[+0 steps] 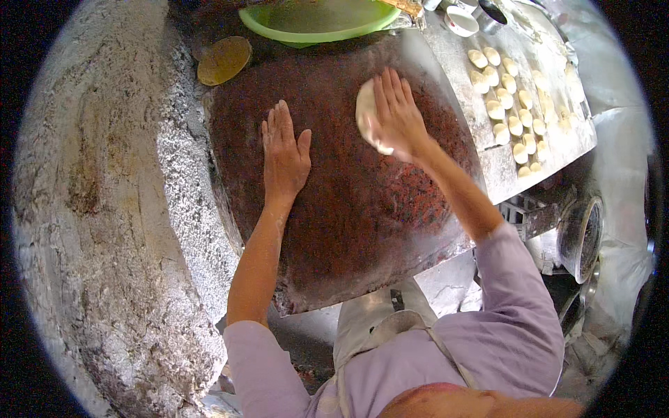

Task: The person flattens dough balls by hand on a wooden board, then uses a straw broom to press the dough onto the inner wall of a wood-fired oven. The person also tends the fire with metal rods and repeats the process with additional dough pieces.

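Note:
My right hand (397,112) has its palm against a flattened round of pale dough (364,115), which sticks out past the hand's left side. The hand covers the rest of the round. Blur along the wrist and the dough's lower edge hides whether the dough touches the surface below. To the left, my left hand (286,149) is held flat with its thumb apart and holds nothing. Both hands are over a dark reddish stone-like worktop (334,224), dusted with flour in places.
A light green basin (319,37) stands at the far edge. Beside it lies a round yellowish disc (225,60). Several dough pieces (504,98) sit on a floured side table (562,151) at right. A rough plastered ledge (115,209) borders the left; a metal pot (580,240) stands lower right.

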`<state>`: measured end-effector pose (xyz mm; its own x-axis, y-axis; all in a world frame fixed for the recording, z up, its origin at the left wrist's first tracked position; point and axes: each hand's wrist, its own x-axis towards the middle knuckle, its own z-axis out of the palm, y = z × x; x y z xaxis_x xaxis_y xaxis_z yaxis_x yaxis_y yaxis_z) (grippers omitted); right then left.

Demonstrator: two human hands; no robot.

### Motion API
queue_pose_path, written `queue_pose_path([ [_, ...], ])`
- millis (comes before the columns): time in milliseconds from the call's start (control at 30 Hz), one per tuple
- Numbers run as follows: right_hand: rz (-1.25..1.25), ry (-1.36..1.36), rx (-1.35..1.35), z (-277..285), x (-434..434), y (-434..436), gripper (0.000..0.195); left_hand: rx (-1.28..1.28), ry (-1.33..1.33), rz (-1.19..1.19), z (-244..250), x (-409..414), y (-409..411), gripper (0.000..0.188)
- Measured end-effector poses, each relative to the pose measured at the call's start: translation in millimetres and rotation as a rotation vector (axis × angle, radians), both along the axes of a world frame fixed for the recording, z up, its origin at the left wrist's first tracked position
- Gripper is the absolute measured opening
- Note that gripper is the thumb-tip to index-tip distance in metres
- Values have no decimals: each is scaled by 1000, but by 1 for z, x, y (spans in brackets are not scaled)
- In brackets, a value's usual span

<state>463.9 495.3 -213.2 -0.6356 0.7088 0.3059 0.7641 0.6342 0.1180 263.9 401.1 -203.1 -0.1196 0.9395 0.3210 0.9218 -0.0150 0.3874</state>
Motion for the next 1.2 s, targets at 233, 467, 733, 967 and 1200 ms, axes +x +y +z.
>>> queue_pose_path([
  [233, 142, 37, -338, 12, 23, -19, 76, 46, 32, -22, -1, -1, -1, 58],
  [467, 332, 179, -308, 7, 10, -24, 70, -27, 37, 11, 0, -1, 0, 53],
  [733, 350, 186, -399, 13, 9, -38, 73, -76, 62, 21, 4, 1, -7, 50],
  [967, 247, 59, -370, 19, -2, -39, 70, -65, -7, -1, 10, 2, -10, 50],
  [1200, -27, 196, -436, 18, -2, -38, 70, 47, -108, 5, 0, 2, 0, 49],
])
